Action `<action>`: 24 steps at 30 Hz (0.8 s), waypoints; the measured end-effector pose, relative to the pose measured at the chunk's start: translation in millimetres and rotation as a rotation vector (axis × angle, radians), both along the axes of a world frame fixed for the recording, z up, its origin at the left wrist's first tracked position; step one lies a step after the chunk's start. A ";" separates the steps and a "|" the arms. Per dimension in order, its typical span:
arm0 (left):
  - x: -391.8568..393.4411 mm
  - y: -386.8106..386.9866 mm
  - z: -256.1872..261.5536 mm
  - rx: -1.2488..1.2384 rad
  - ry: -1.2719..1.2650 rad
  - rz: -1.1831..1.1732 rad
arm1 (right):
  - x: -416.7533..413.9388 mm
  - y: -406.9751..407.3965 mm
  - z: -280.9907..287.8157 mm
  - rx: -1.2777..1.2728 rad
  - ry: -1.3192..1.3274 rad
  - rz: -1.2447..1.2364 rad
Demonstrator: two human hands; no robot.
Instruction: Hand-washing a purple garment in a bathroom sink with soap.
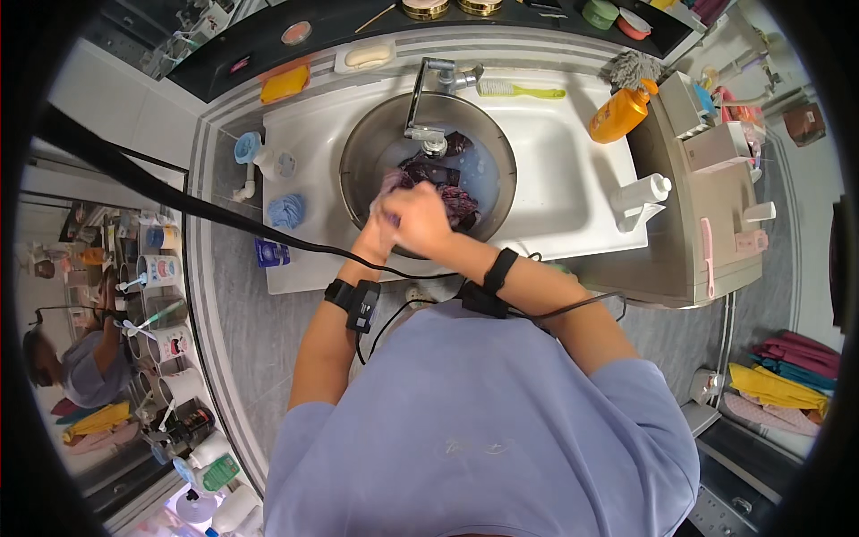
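A round metal basin [500, 127] stands on the white sink top, with cloudy, sudsy water inside. Dark cloth with a pink and purple pattern [459, 203] lies bunched in it, partly under water. Over the basin's near side, my right hand [423, 218] is closed around a bunched part of this cloth, slightly blurred. My left hand [380, 231] presses against it from the left, gripping the same cloth; its fingers are largely hidden by the right hand and the fabric. A bit of purple fabric shows between the two hands.
A chrome faucet [424, 101] reaches over the basin. Behind it lies a green-handled brush [522, 90]. An orange pump bottle [619, 115] and a white bottle [641, 194] stand right. Left are a blue cloth [286, 211] and a blue pouch [272, 253]. A black cable [221, 211] crosses the view.
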State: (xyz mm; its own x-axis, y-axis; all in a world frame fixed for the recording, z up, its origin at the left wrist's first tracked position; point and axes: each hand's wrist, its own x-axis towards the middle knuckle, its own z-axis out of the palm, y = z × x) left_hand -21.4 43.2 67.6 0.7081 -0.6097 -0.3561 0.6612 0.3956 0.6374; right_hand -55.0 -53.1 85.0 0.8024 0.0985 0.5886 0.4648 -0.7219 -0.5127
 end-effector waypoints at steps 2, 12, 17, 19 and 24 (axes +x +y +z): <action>7.3 8.9 -30.9 -0.130 -0.045 -0.054 | -8.2 15.1 -2.9 0.053 -0.080 0.106; 16.7 -13.1 -23.8 -0.284 0.302 -0.036 | 48.8 -40.0 -19.5 0.033 0.076 -0.459; 26.5 16.3 -50.8 -0.500 0.314 -0.140 | 5.9 7.5 -2.6 0.070 0.013 -0.078; 28.2 13.6 -49.4 -0.515 0.201 -0.123 | -5.4 27.6 4.0 0.049 0.006 -0.009; 21.0 11.5 -45.1 -0.454 0.153 -0.055 | 31.4 -1.5 10.0 0.091 0.031 -0.318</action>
State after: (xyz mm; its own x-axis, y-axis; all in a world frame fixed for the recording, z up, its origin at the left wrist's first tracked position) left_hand -0.4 54.8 22.5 0.6303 -0.7631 -0.1428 0.7620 0.5728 0.3021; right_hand -23.6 -54.5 95.0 0.8021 -0.2116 0.5585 0.2069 -0.7788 -0.5922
